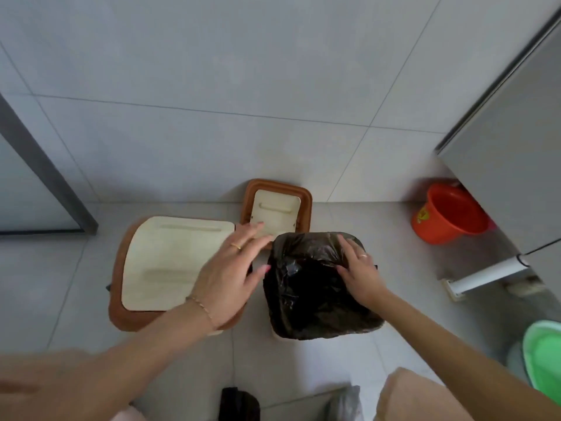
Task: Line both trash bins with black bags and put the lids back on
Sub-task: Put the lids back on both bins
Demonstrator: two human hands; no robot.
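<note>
— Grey floor tiles (349, 360): where's the black bag (312, 287)?
— Lining the right bin, right hand (361, 273) flat on it, gripping nothing.
— Left hand (230, 268)?
— Spread open, empty, above the lidded bin (145, 268); spare lid (277, 208) behind.

Left hand (226, 268): fingers spread, palm down, reaching forward; ring, wrist chain
Right hand (359, 273): fingers loosely extended, pressing down; ring

The larger bin (127, 299) stood on the left with its brown lid (164, 262) on; the lid had a cream flap. The smaller bin (280, 335) stood just beside it on the right, without lid, and a black bag (312, 293) lined it, folded over the rim. Its small brown lid (277, 205) leaned against the wall behind.
</note>
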